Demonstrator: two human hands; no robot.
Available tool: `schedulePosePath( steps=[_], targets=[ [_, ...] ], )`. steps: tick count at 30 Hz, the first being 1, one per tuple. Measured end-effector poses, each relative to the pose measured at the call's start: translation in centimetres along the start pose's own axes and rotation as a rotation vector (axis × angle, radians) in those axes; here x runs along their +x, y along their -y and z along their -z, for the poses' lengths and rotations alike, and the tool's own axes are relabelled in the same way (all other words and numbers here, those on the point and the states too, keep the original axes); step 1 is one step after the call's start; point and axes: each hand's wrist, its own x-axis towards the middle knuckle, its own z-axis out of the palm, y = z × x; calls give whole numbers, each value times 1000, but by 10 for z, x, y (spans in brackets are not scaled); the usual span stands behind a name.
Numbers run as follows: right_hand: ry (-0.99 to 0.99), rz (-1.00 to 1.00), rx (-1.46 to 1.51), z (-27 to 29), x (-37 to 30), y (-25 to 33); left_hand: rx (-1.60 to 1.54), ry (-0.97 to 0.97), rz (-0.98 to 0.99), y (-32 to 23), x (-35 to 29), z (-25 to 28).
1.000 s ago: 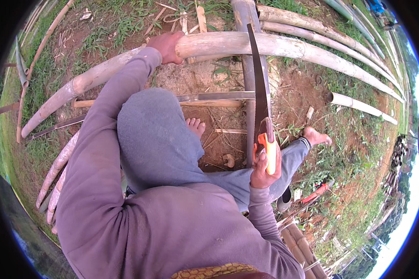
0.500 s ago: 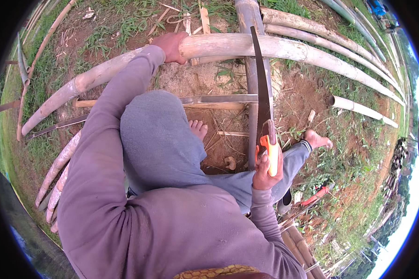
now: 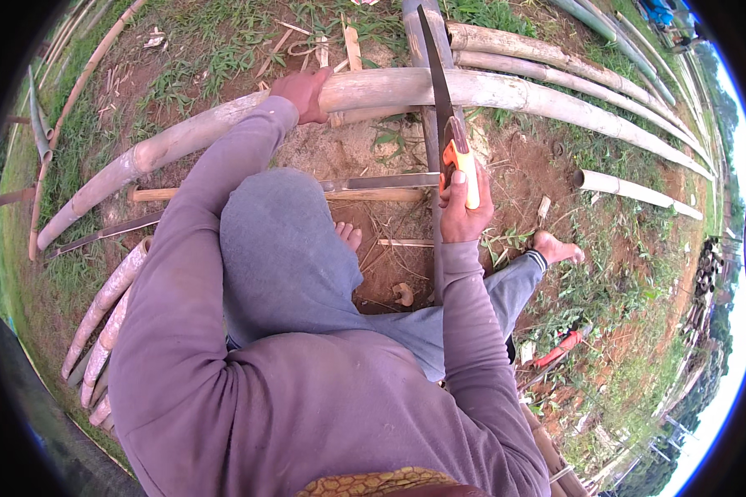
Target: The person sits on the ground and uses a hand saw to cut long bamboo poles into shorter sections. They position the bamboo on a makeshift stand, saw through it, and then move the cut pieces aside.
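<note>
Grass and bare reddish dirt (image 3: 547,170) spread across the ground, strewn with bamboo scraps. A thick bamboo pole (image 3: 381,88) lies across a grey beam (image 3: 438,248), and a saw (image 3: 444,95) extends over it just beside that crossing; whether its teeth touch the pole is unclear. The right hand (image 3: 466,211) has its fingers closed round the saw's orange handle. The left hand (image 3: 304,94) is clasped over the pole, left of the blade, fingertips partly hidden. Nearer the person, a flat metal bar (image 3: 381,180) lies beside a wooden stick (image 3: 377,195). More poles (image 3: 547,51) lie at upper right; a red-handled tool (image 3: 558,351) rests at lower right.
</note>
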Motion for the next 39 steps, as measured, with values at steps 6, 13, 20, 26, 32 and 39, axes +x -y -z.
schedulePosePath(
  steps=[6,13,20,26,32,39],
  targets=[
    [19,13,4,-1,-11,10,36,68,7,3,-7,7],
    [-5,-228,-9,-14,-26,46,54,30,16,19,-20,0],
    [38,-305,72,-16,15,74,2,27,34,32,-7,-10],
    [-8,-131,-35,10,-29,53,-12,112,52,24,-5,7],
    [42,-173,105,64,-116,102,29,124,64,26,-8,2],
    [-50,57,-25,-28,26,20,264,-292,-103,-1,-22,-28]
  ],
)
